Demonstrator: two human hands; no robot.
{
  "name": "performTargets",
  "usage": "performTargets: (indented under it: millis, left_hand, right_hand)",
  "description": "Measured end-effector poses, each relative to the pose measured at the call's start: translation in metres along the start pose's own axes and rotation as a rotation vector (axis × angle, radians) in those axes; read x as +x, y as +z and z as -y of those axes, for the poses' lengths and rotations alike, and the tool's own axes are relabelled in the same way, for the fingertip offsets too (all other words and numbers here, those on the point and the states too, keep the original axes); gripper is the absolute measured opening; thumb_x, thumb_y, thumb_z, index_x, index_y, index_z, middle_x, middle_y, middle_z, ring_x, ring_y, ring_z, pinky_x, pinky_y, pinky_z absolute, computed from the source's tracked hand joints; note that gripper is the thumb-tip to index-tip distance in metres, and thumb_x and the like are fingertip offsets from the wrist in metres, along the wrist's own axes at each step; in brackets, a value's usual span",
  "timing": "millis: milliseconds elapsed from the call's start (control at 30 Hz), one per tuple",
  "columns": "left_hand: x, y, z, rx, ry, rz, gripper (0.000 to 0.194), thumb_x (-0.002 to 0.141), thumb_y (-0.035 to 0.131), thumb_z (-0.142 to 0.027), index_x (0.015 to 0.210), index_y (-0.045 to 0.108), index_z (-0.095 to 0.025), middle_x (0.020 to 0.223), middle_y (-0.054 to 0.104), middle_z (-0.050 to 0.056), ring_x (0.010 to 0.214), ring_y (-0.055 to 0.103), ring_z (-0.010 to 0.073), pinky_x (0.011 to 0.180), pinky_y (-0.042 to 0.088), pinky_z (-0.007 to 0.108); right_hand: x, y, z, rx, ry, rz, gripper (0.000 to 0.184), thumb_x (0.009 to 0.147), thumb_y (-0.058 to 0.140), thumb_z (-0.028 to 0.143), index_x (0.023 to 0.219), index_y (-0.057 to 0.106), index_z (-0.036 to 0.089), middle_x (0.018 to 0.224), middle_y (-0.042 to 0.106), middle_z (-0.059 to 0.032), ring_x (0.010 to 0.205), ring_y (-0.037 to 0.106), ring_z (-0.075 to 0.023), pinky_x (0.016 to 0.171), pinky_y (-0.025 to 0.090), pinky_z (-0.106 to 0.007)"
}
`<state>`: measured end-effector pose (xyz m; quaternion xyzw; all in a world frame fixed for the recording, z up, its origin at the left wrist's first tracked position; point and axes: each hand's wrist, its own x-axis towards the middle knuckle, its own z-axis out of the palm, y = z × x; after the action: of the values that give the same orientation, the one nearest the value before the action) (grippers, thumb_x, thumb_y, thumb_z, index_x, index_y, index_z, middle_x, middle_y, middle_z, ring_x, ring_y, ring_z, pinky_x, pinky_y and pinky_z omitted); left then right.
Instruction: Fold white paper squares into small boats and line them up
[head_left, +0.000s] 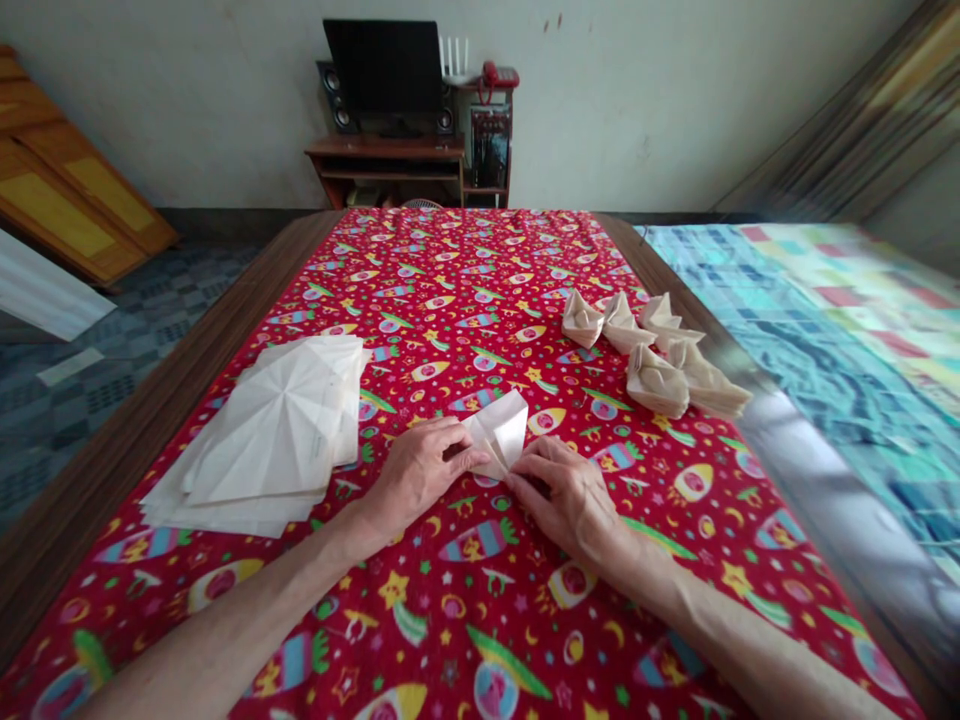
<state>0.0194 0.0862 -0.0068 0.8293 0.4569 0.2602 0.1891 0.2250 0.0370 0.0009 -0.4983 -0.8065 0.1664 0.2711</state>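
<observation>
Between my hands, near the middle of the red patterned cloth (480,540), is a partly folded sheet of white paper (504,425). My left hand (427,465) pinches its left side with thumb and fingers. At the lower right corner of the paper, my right hand (562,490) grips the edge between thumb and forefinger. To the left lies a stack of creased paper sheets (277,420), with fold lines fanning from a point on the top one. Several folded paper boats (656,378) stand grouped at the right of the cloth.
A wooden rim (675,290) runs along the cloth's right side, beside a bed with a checked cover (825,330). Beyond the far end stands a desk (390,150) with a monitor (386,75), speakers and a red telephone (499,78). A wooden cabinet (67,180) is at left.
</observation>
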Motion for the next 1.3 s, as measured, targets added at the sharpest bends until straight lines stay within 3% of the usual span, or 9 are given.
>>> performTargets:
  millis: [267,433,500,600,767,1300]
  left_hand:
    - [0.001,0.0,-0.009,0.12,-0.042,0.02,0.026,0.084,0.06,-0.037,0.067,0.055,-0.018,0.069,0.058,-0.002,0.065,0.053,0.011,0.062,0.036,0.022]
    - [0.001,0.0,-0.01,0.149,-0.058,0.022,0.024,0.083,0.062,-0.035,0.068,0.053,-0.018,0.07,0.057,-0.003,0.063,0.051,0.0104,0.059,0.035,0.021]
    - [0.0,0.0,-0.01,0.147,-0.056,0.028,0.025,0.084,0.06,-0.036,0.069,0.053,-0.018,0.07,0.056,-0.003,0.064,0.052,0.0106,0.06,0.035,0.021]
    - [0.0,0.0,-0.01,0.161,-0.047,0.022,0.025,0.086,0.058,-0.037,0.069,0.053,-0.018,0.071,0.056,-0.003,0.066,0.053,0.0111,0.061,0.036,0.021]
    - [-0.001,0.0,-0.012,0.213,-0.031,0.013,0.022,0.086,0.059,-0.035,0.071,0.053,-0.019,0.074,0.057,-0.002,0.069,0.054,0.0118,0.063,0.037,0.022]
    - [0.001,0.001,-0.013,0.252,-0.046,0.01,0.021,0.085,0.06,-0.035,0.072,0.053,-0.019,0.073,0.057,-0.002,0.067,0.054,0.0117,0.061,0.036,0.023]
  right_hand:
    - [-0.004,0.004,-0.002,-0.165,-0.15,-0.091,0.015,0.09,0.046,0.024,0.078,0.056,0.02,0.073,0.055,-0.003,0.071,0.054,-0.0147,0.066,0.045,-0.027]
    - [-0.002,0.004,-0.002,-0.159,-0.072,-0.055,0.013,0.087,0.052,0.023,0.075,0.052,0.019,0.07,0.054,-0.0018,0.067,0.052,-0.0145,0.062,0.045,-0.027]
    - [-0.001,0.004,-0.002,-0.118,-0.056,-0.076,0.004,0.085,0.055,0.022,0.084,0.056,0.018,0.079,0.058,-0.0043,0.074,0.054,-0.0169,0.066,0.047,-0.029]
    - [-0.001,0.003,-0.003,-0.042,-0.124,-0.119,0.017,0.087,0.054,0.02,0.103,0.058,0.018,0.1,0.061,-0.0086,0.093,0.055,-0.0201,0.079,0.05,-0.034]
    - [-0.001,0.003,-0.004,-0.005,-0.236,-0.046,0.022,0.091,0.045,0.013,0.103,0.062,0.019,0.101,0.063,-0.008,0.093,0.057,-0.0184,0.079,0.053,-0.032]
    - [-0.001,-0.001,0.002,-0.17,-0.262,-0.005,0.024,0.091,0.044,0.016,0.102,0.065,0.018,0.098,0.062,-0.0107,0.094,0.055,-0.0212,0.075,0.054,-0.033]
